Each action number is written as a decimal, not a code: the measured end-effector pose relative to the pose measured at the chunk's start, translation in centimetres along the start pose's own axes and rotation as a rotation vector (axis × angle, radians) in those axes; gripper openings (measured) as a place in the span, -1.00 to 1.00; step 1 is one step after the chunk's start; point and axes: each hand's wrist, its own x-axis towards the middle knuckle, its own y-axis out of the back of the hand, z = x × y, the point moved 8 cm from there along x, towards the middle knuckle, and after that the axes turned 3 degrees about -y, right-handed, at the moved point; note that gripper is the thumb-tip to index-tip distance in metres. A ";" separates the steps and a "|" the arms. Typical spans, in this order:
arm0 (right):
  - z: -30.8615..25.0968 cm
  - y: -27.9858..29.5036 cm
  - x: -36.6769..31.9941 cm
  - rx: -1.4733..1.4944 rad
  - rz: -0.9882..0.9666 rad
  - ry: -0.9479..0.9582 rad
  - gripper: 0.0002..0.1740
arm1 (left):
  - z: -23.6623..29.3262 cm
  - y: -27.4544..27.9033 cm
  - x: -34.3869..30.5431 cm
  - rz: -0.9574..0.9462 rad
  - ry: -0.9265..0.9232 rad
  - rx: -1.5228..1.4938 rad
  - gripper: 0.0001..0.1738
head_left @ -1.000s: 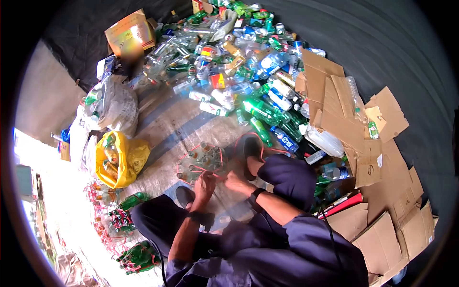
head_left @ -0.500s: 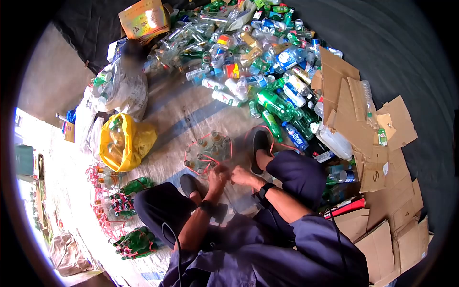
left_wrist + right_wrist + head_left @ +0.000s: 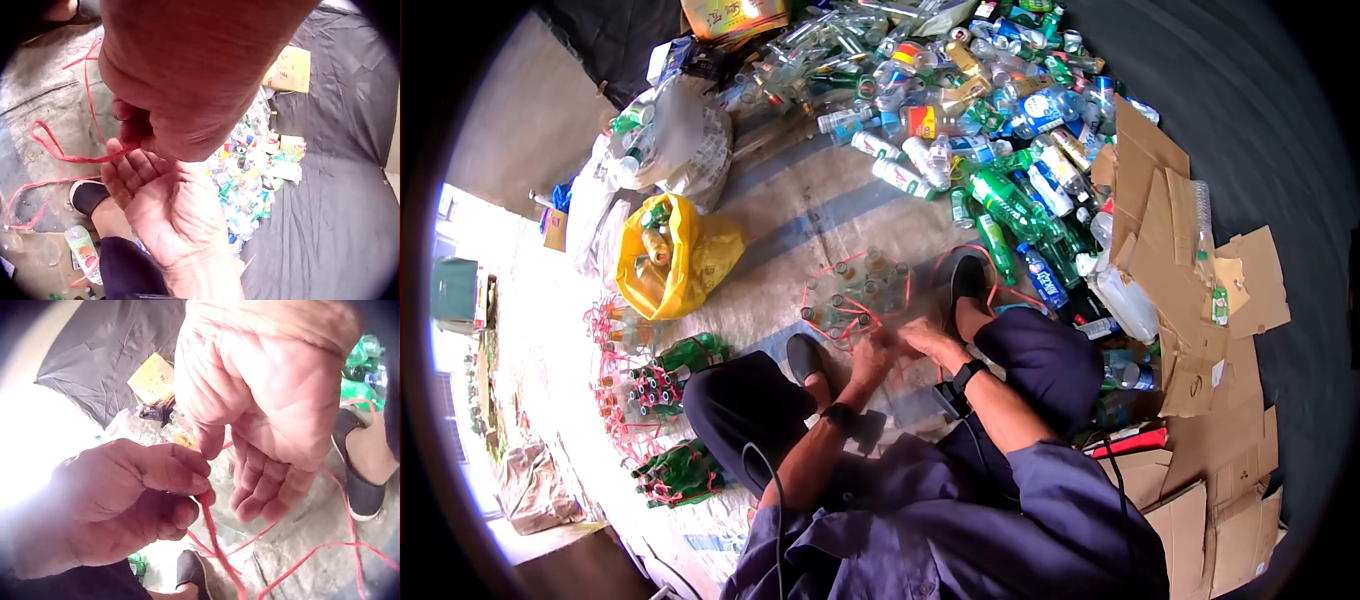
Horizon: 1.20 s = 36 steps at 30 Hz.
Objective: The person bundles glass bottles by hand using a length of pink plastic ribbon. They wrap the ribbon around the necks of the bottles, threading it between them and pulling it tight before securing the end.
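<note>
In the head view, a bundle of clear glass bottles [image 3: 870,290] stands between the person's feet, ringed with red string [image 3: 910,285]. The left hand [image 3: 872,355] is at the bundle's near side and pinches a length of red string [image 3: 211,525] between thumb and finger, as the right wrist view shows. Close beside it is the right hand [image 3: 935,342]. Its palm [image 3: 281,400] shows in the right wrist view, fingers loosely bent near the left fingertips. A loop of the string [image 3: 47,140] sticks out from the left hand in the left wrist view.
A big heap of plastic bottles and cans [image 3: 1000,120] spreads ahead. Flattened cardboard [image 3: 1170,260] lies to the right. Left are a yellow bag [image 3: 700,265], a white sack [image 3: 700,150] and tied green bottle bundles [image 3: 685,470]. A shoe [image 3: 967,285] stands beside the string.
The head view has swung, so the scene sits farther right and higher. The hands part slightly and come close together again at the bundle's near side; the left keeps pinching the string.
</note>
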 end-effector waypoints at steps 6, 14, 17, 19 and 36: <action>-0.4 -1.7 0.9 0.640 0.009 -0.204 -0.82 | 2.4 0.6 -0.5 -0.034 -0.074 0.142 -0.83; 1.2 -2.4 2.4 0.748 0.122 -0.145 -0.87 | 4.7 0.7 -1.4 -0.258 0.059 0.019 -0.83; -0.8 -2.0 1.9 0.817 0.019 0.089 -0.85 | 7.0 3.1 -1.0 0.032 -0.281 0.333 -0.82; 0.2 -2.1 1.9 0.738 0.050 -0.082 -0.75 | 8.4 5.9 -0.8 0.207 -0.146 0.334 -0.76; 3.7 -3.2 4.3 0.674 0.106 -0.233 -0.76 | 4.2 5.8 2.3 0.148 -0.430 0.690 -0.49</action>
